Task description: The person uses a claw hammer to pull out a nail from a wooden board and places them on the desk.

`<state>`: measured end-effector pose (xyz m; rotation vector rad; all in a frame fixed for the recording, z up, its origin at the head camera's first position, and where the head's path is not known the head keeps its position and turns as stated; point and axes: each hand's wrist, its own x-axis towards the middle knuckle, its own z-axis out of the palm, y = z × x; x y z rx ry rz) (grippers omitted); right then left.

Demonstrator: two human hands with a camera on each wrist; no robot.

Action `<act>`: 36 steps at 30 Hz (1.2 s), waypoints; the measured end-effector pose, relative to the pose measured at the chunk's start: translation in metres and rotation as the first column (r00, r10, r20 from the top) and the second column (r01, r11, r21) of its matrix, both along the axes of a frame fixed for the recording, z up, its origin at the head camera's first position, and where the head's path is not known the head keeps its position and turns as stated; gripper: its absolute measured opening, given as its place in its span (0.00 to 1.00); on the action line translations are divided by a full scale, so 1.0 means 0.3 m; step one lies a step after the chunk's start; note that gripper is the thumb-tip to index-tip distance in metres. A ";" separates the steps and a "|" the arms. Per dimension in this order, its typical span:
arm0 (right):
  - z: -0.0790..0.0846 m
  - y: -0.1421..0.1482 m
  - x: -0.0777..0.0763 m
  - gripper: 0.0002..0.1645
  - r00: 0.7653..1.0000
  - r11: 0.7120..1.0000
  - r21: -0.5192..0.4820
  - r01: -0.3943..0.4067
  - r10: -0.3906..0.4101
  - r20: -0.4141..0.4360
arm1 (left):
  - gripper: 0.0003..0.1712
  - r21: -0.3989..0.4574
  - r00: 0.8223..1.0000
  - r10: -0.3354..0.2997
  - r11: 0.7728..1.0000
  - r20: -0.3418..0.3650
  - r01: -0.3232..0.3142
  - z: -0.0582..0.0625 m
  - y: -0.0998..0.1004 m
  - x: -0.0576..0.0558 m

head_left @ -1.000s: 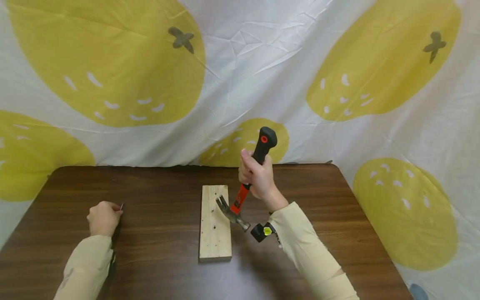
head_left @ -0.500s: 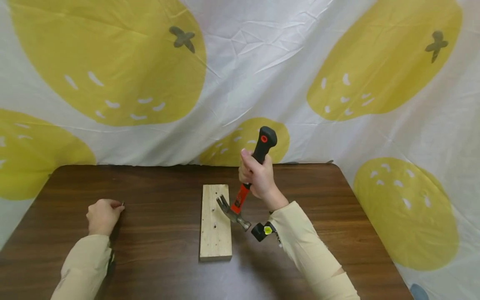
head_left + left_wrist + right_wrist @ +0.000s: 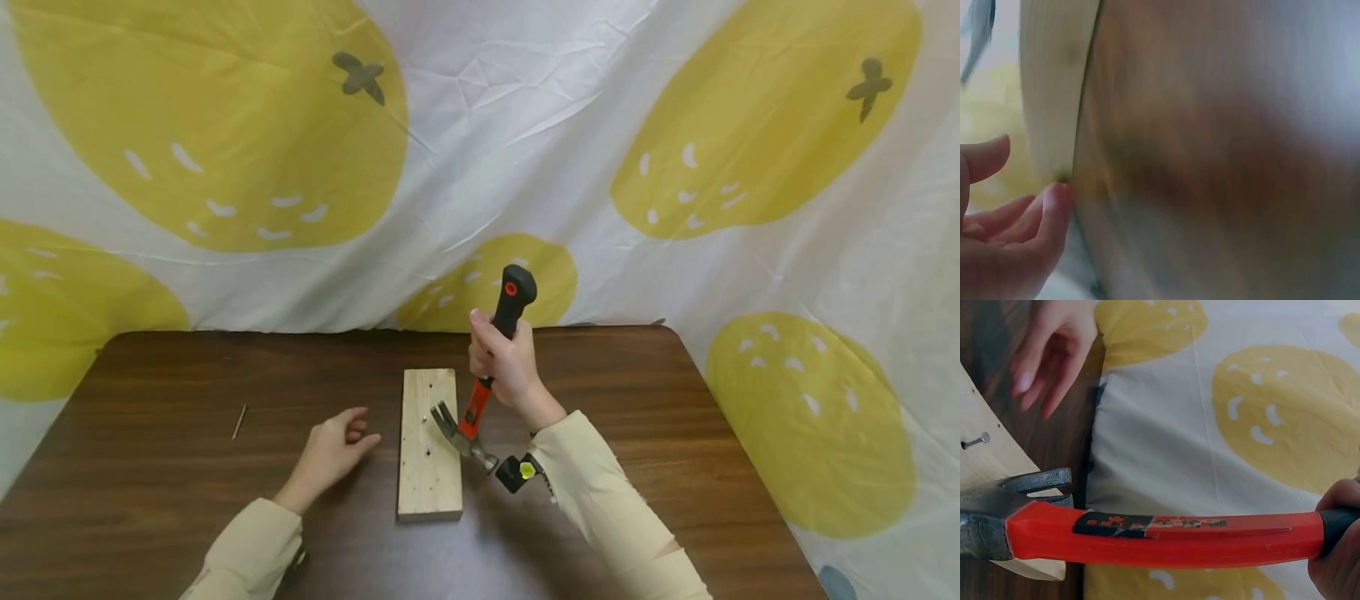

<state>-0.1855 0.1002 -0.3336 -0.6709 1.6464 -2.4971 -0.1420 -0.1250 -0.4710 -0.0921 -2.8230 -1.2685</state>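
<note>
My right hand [image 3: 506, 362] grips a claw hammer [image 3: 474, 410] by its black and red handle, the butt tilted up and the steel head low over the board. The pale wooden board [image 3: 431, 492] lies lengthwise on the table, with nails standing in it; one nail [image 3: 977, 440] shows its head in the right wrist view. Just left of the board is my left hand [image 3: 330, 454], fingers loosely bent and holding nothing, apart from the wood. A loose nail [image 3: 239, 422] lies on the table farther left.
The dark brown wooden table [image 3: 150, 500] runs back to a white curtain [image 3: 510, 100] printed with yellow fruit. A black wrist camera [image 3: 516, 472] on my right wrist sits close to the hammer head.
My left hand has let go of the nail, leaving it on the table, and has moved right toward the board. The right hand and hammer have shifted slightly left and down.
</note>
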 end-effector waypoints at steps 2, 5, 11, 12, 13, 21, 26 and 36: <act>-0.009 -0.007 0.004 0.25 1.000 1.000 0.009 0.009 -0.009 0.017 | 0.28 0.052 0.999 -0.040 0.998 0.031 0.038 -0.019 0.051 0.010; -0.021 -0.022 0.009 0.25 0.999 0.999 0.033 0.026 -0.027 0.036 | 0.32 0.131 0.996 -0.065 0.990 0.068 0.056 -0.031 0.103 0.020; -0.046 -0.050 0.015 0.22 0.996 0.993 0.106 0.057 -0.064 0.062 | 0.34 0.223 0.993 -0.091 0.972 0.076 0.072 -0.033 0.150 0.030; -0.051 -0.054 0.014 0.22 0.995 0.992 0.113 0.063 -0.070 0.066 | 0.34 0.228 0.994 -0.087 0.971 0.073 0.068 -0.034 0.153 0.031; -0.055 -0.059 0.013 0.22 0.995 0.990 0.120 0.070 -0.079 0.069 | 0.33 0.228 0.994 -0.078 0.972 0.072 0.060 -0.036 0.154 0.033; -0.070 -0.110 -0.014 0.24 0.995 0.977 0.205 0.053 -0.070 0.073 | 0.30 0.222 0.995 -0.081 0.973 0.054 0.067 -0.037 0.162 0.042; -0.062 -0.164 -0.033 0.23 0.995 0.937 0.349 0.004 -0.039 0.093 | 0.30 0.211 0.995 -0.084 0.975 0.057 0.070 -0.039 0.158 0.043; -0.063 -0.214 -0.071 0.23 0.987 0.924 0.381 0.014 -0.074 0.141 | 0.31 0.195 0.994 -0.097 0.977 0.048 0.086 -0.020 0.165 0.060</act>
